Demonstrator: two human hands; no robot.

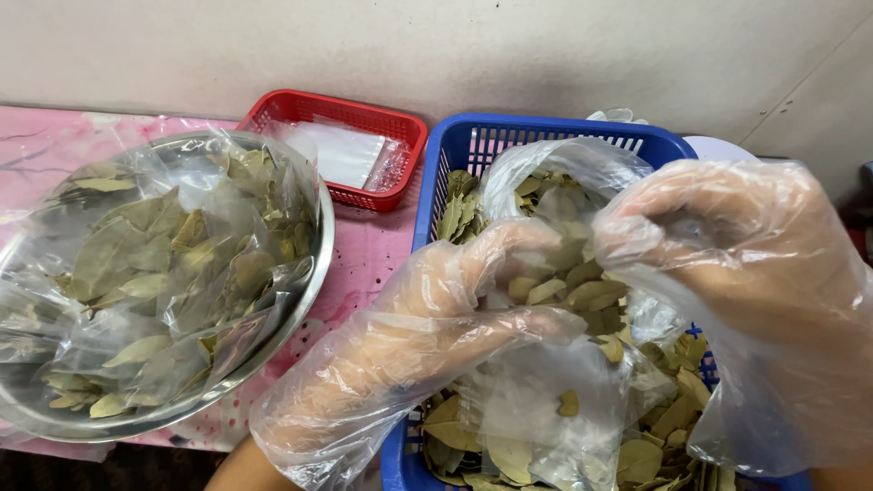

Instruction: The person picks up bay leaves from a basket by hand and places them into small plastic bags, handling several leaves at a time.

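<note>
Now both gloved hands pinch a clear bag of dried leaves over the blue basket: the left hand grips its near rim, the right hand its far rim. Keeping the mouth taut should stop spills. Left of the basket, a steel bowl and red basket crowd in.

two baskets, one bowl, two hands

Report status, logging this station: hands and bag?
Left hand and right hand, both gloved, grip clear bag of dried leaves over blue basket. Nothing obstructing.
</note>
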